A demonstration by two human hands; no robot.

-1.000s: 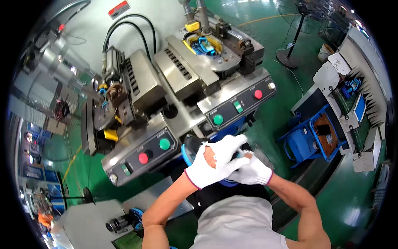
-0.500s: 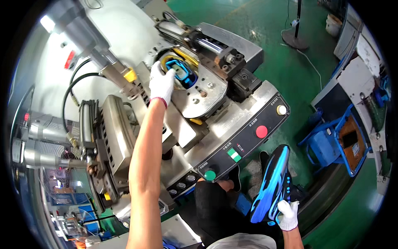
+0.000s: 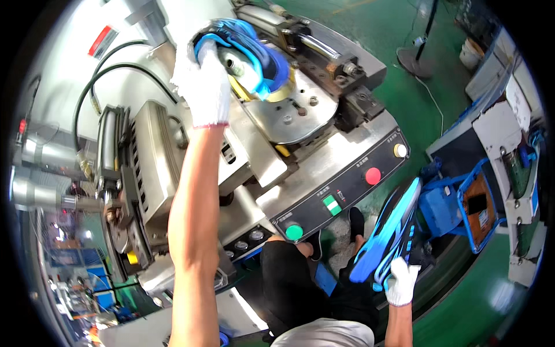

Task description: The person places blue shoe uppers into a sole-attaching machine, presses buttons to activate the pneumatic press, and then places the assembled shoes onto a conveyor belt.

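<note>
My left hand [image 3: 203, 84], in a white knit glove, is closed on the collar of a blue shoe [image 3: 270, 61] at the machine's far side. That shoe sits tilted above a yellow-edged holder [image 3: 240, 89], with a pale last or insert showing in its opening. Whether its underside touches the holder is hidden. At the lower right, my gloved right hand [image 3: 402, 281] grips a second shoe, black with a bright blue sole [image 3: 386, 234], by its laces or collar. This one hangs upright on edge beside the machine, its sole toward the left.
The metal machine has a front panel with a green button [image 3: 294, 232], a red button [image 3: 373, 176] and a white button [image 3: 400, 151]. Cylinders [image 3: 315, 43] and black hoses [image 3: 124, 66] surround it. A blue chair [image 3: 445, 205] stands right, near a workbench [image 3: 497, 136].
My left hand has closed on the shoe at the machine and lifted it up, out of the round holder. The second shoe stays in my right hand, moved slightly.
</note>
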